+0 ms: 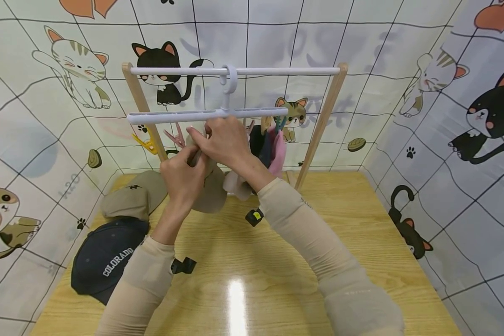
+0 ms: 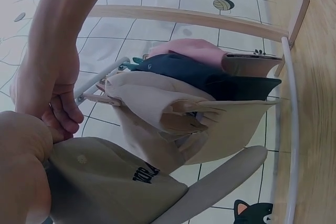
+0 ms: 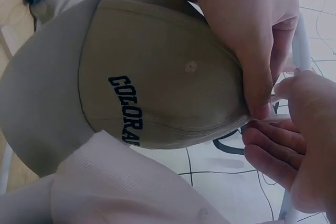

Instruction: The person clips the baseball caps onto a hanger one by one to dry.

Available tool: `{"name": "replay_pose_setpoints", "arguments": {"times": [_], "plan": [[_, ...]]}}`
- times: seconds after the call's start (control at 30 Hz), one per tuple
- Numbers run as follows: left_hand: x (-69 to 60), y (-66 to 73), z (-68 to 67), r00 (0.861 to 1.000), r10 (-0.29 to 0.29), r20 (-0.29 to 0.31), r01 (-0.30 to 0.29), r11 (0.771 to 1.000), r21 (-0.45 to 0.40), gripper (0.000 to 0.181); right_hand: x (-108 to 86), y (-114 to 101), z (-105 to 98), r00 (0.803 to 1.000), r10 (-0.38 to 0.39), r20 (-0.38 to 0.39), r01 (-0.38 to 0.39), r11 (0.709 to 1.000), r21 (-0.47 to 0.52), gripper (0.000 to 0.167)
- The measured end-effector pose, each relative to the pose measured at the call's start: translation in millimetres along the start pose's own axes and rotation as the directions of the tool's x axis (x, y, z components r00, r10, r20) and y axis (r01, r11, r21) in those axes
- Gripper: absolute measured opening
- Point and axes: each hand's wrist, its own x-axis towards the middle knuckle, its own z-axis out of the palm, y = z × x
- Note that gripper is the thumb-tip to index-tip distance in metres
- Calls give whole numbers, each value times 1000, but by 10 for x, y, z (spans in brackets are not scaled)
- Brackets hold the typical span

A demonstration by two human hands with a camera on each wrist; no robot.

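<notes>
An olive cap with dark lettering hangs brim down under the white hanger. My left hand grips the crown's upper edge, its thumb pressed on the fabric in the right wrist view. Just above, my right hand brings thumb and fingers together at the same edge, around what looks like a clothespin, mostly hidden by the fingers. Beside this cap hang a beige cap, a navy cap and a pink cap. To the left dangle a pink clothespin and a yellow clothespin.
The hanger hooks over the white bar of a wooden-legged rack. On the table's left side lie a navy cap lettered COLORADO and a khaki cap. Cat-print sheets stand behind and at both sides.
</notes>
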Motion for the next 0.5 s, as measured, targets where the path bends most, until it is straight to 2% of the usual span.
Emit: {"name": "replay_pose_setpoints", "arguments": {"times": [0.3, 0.5], "plan": [[18, -18, -14, 1000, -8, -7, 7, 1000, -17, 25, -43, -5, -34, 999, -9, 44, 7, 999, 39, 48], [-1, -29, -41, 999, -20, 28, 21, 999, -37, 26, -88, 1, -67, 999, -8, 51, 3, 995, 96, 41]]}}
